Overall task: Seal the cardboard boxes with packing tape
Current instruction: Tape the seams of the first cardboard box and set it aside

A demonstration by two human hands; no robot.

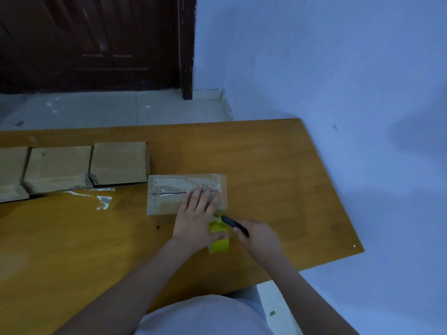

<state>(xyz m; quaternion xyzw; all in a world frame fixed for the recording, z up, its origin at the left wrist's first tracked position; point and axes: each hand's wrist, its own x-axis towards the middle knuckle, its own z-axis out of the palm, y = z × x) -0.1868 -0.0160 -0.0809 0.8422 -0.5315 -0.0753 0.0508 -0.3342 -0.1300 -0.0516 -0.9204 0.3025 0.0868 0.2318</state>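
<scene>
While left hand (196, 213) presses box (169, 197), no writing is legible.

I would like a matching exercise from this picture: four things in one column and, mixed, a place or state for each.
Things:
1. left hand
2. right hand
3. tape roll
4. three boxes

Places or states:
A. yellow, between the two hands
B. in a row at the table's far left
C. lies flat on the taped box
D. holds a dark cutter

Pairs: 1-C, 2-D, 3-A, 4-B

Matt torn cardboard box (169, 199) under glossy clear tape (193, 183); smooth varnished wooden table (278, 177).
</scene>
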